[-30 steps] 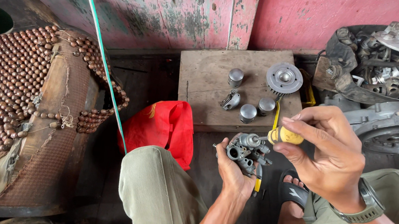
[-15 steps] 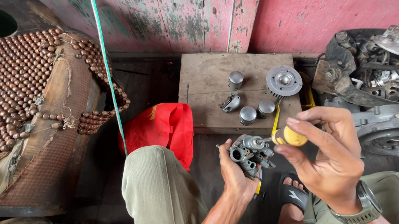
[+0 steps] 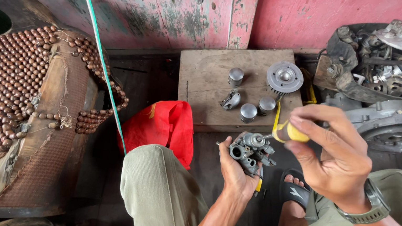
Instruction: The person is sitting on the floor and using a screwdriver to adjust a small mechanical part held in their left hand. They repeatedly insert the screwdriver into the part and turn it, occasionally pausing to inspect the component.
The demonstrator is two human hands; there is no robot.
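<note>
Left hand (image 3: 237, 169): grips a small grey carburettor (image 3: 250, 149), lower centre of frame.
Right hand (image 3: 335, 157): pinches a yellow-handled screwdriver (image 3: 291, 132), tip at the carburettor.
Change: little since a second ago; both hands hold position, driving continues.

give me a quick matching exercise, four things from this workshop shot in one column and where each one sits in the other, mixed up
Things:
1. carburetor
2. yellow-handled screwdriver
3. toothed gear
4. red bag

Places:
A. on the wooden board
B. in the left hand
C. on the floor beside the person's knee
D. in the right hand

Pairs: 1-B, 2-D, 3-A, 4-C
</note>
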